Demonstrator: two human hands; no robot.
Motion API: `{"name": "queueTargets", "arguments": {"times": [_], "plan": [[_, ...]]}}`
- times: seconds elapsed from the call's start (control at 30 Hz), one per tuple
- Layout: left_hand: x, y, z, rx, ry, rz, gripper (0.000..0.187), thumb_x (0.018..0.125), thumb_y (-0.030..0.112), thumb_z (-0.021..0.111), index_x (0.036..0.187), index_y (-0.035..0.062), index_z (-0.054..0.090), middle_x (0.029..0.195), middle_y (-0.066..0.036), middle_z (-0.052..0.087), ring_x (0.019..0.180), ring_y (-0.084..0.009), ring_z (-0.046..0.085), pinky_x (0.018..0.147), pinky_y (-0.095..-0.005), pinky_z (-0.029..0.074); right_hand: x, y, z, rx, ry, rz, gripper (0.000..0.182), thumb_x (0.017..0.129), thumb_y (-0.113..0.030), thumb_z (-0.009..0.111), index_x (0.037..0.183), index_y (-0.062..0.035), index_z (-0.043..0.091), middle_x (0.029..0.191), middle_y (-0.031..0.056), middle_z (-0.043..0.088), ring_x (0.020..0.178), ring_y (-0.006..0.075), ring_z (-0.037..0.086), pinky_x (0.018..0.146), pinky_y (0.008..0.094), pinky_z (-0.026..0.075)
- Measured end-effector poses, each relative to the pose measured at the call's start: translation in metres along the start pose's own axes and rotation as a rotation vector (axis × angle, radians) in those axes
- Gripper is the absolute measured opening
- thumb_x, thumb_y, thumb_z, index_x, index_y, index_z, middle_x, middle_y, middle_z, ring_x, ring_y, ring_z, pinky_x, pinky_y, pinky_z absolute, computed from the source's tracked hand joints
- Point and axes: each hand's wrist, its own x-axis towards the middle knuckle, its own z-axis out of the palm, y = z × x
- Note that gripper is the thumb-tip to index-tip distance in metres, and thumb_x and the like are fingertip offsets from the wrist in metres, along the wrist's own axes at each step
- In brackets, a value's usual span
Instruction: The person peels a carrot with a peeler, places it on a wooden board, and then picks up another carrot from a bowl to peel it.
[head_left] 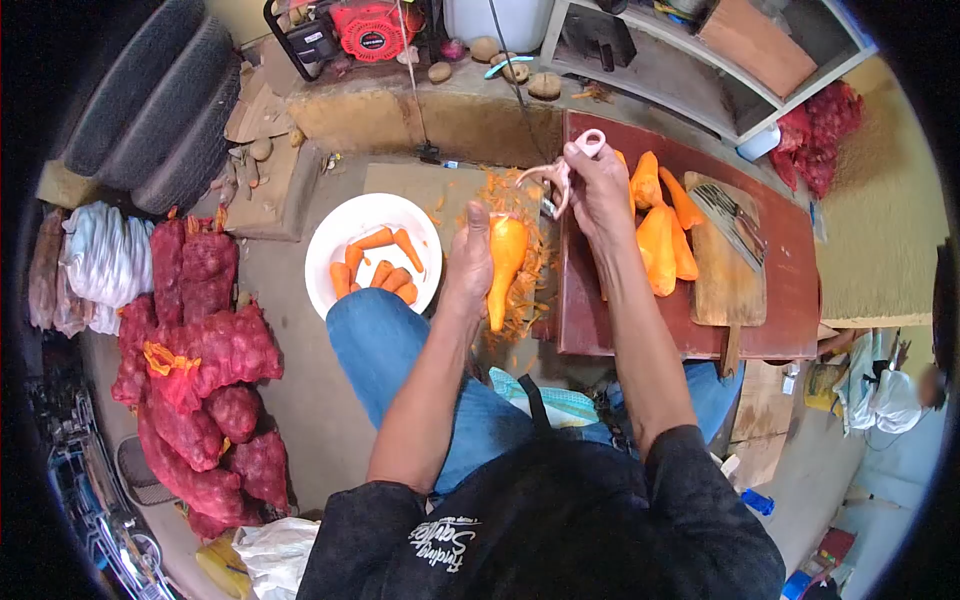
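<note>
Closed around a large orange carrot (508, 262), my left hand (469, 262) holds it with its narrow end pointing down toward me. Pinched in my right hand (600, 192), up and to the right of the carrot, is a pale pink peeler (560, 180), apart from the carrot. Orange peelings (528, 290) lie on the floor below. A white basin (318, 275) with several smaller carrots stands on the left. Several peeled carrots (657, 245) rest on the dark red table (600, 325), beside a wooden board (715, 290) with a knife (730, 222) on it.
Red mesh sacks (215, 350) are piled at the left, below stacked tires (150, 100). A red machine (372, 28) and a grey shelf (670, 60) stand at the back. Potatoes (544, 85) lie on the ledge. At the far right is another person (895, 400).
</note>
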Motion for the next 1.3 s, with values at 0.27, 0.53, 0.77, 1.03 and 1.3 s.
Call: {"name": "queueTargets", "arguments": {"times": [0.27,0.53,0.77,1.03,1.3], "plan": [[-0.001,-0.001,0.004,-0.009,0.006,0.023,0.086,0.085,0.083,0.041,0.105,0.0017,0.061,0.075,-0.007,0.063,0.055,-0.0143,0.061,0.045,-0.0248,0.049,0.005,-0.003,-0.001,0.006,0.032,-0.058,0.018,0.092,-0.007,0.070,0.102,-0.0062,0.054,0.081,0.0015,0.061,0.065,0.0103,0.060,0.058,0.0247,0.051],[0.000,0.004,0.002,-0.253,0.070,-0.036,0.058,0.094,0.063,0.057,0.097,0.0054,0.059,0.073,-0.007,0.059,0.060,-0.0177,0.063,0.049,-0.0337,0.057,-0.050,-0.030,0.013,0.048,-0.071,0.011,0.023,0.092,-0.016,0.073,0.102,-0.0065,0.054,0.084,0.0062,0.065,0.066,0.0136,0.064,0.057,0.0267,0.052],[0.003,0.004,-0.004,-0.408,0.063,-0.227,0.049,0.094,0.055,0.062,0.099,0.0061,0.058,0.082,-0.011,0.063,0.059,-0.0200,0.064,0.049,-0.0356,0.058,-0.121,-0.015,0.033,-0.109,-0.235,0.201,0.027,0.090,-0.018,0.074,0.104,-0.0063,0.053,0.083,0.0057,0.065,0.066,0.0132,0.064,0.054,0.0241,0.050],[-0.002,0.004,-0.001,-0.423,0.042,-0.179,0.045,0.096,0.051,0.060,0.102,0.0073,0.061,0.083,-0.009,0.067,0.064,-0.0191,0.066,0.053,-0.0340,0.058,-0.072,-0.008,0.024,-0.094,-0.162,0.018,0.023,0.094,-0.015,0.069,0.105,-0.0058,0.051,0.082,0.0066,0.064,0.066,0.0129,0.063,0.056,0.0254,0.051],[0.006,-0.006,-0.012,-0.423,0.111,-0.196,0.043,0.095,0.049,0.063,0.101,0.0063,0.061,0.084,-0.009,0.068,0.064,-0.0193,0.065,0.054,-0.0325,0.055,-0.060,-0.033,0.027,-0.183,-0.157,-0.011,0.025,0.093,-0.016,0.072,0.106,-0.0064,0.053,0.086,0.0043,0.064,0.069,0.0125,0.063,0.059,0.0260,0.051]]}}
